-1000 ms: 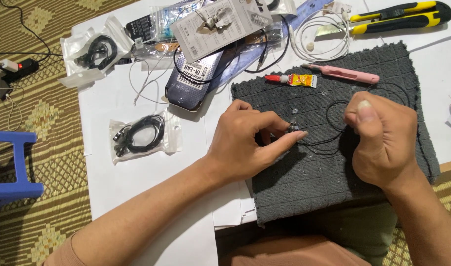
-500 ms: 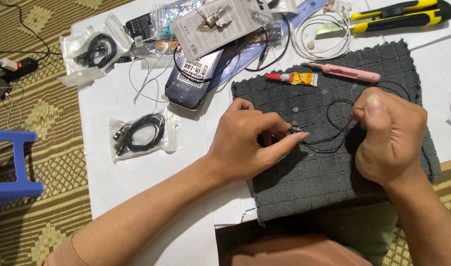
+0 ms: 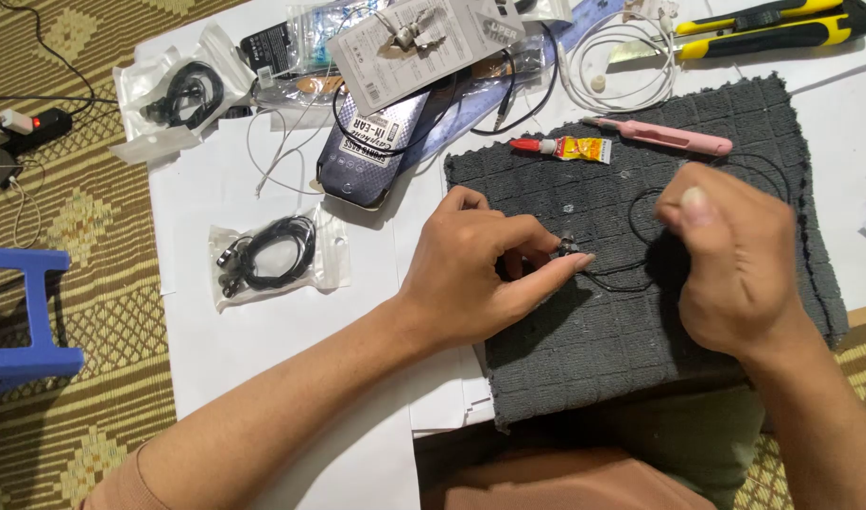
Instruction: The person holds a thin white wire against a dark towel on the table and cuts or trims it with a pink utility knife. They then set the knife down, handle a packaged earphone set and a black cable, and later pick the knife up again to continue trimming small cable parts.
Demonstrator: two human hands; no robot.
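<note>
My left hand point(image 3: 480, 269) rests on a dark grey knitted cloth point(image 3: 584, 340) and pinches a small black earbud piece point(image 3: 569, 247) between thumb and fingertips. A thin black cable point(image 3: 631, 283) runs from that piece across the cloth toward my right hand point(image 3: 735, 255), which is closed in a loose fist just above the cloth, its fingers curled over the cable; whether it grips the cable is hidden. A small red and yellow glue tube point(image 3: 565, 147) and a pink-handled tool point(image 3: 669, 138) lie at the cloth's far edge.
On the white sheet point(image 3: 225, 349) lie bagged black earphones point(image 3: 267, 253), another bag point(image 3: 178, 94), packaging cards point(image 3: 414, 38) and a white cable coil point(image 3: 622, 57). A yellow and black utility knife point(image 3: 773, 24) sits far right. A blue stool point(image 3: 26, 312) stands left on the patterned mat.
My right hand has moved slightly up and to the right over the cloth. My left hand keeps its pinch on the earbud piece in the same place.
</note>
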